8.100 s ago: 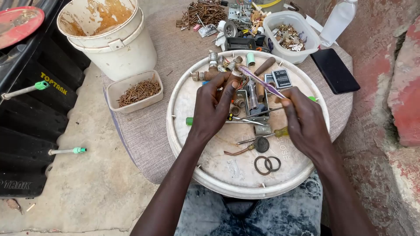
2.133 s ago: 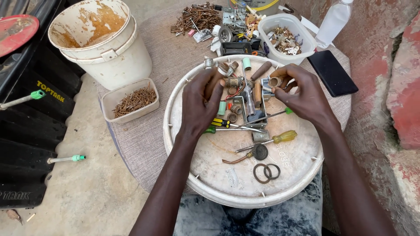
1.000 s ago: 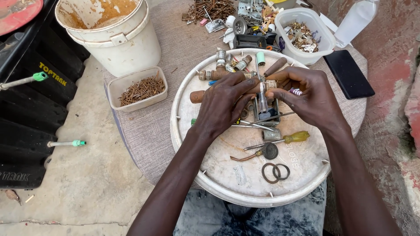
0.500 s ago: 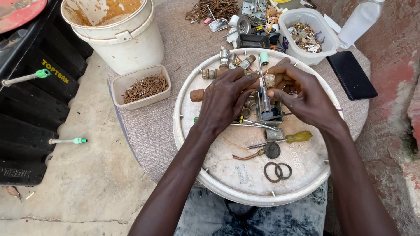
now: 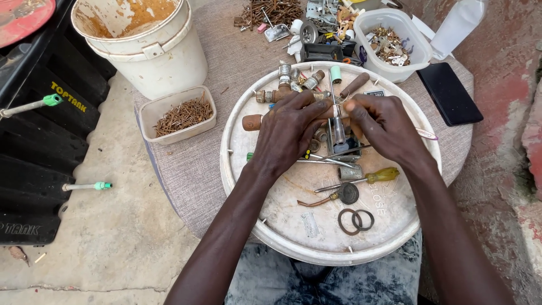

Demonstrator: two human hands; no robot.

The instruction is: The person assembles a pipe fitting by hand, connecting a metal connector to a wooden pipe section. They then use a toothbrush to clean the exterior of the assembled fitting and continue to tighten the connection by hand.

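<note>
A round cloth-covered worktop (image 5: 226, 164) carries a round white plastic lid (image 5: 293, 231) used as a tray. Over its upper middle, the left hand (image 5: 291, 133) and right hand (image 5: 384, 127) together pinch a slim metal rod with a clear tube section (image 5: 337, 121), fingers closed on its upper end. It looks light, rigid and smooth, likely slippery; best gripped at the metal ends.

grey cloth table (image 5: 237, 56), round lid (image 5: 316, 237), nail tub (image 5: 178, 116)
</note>
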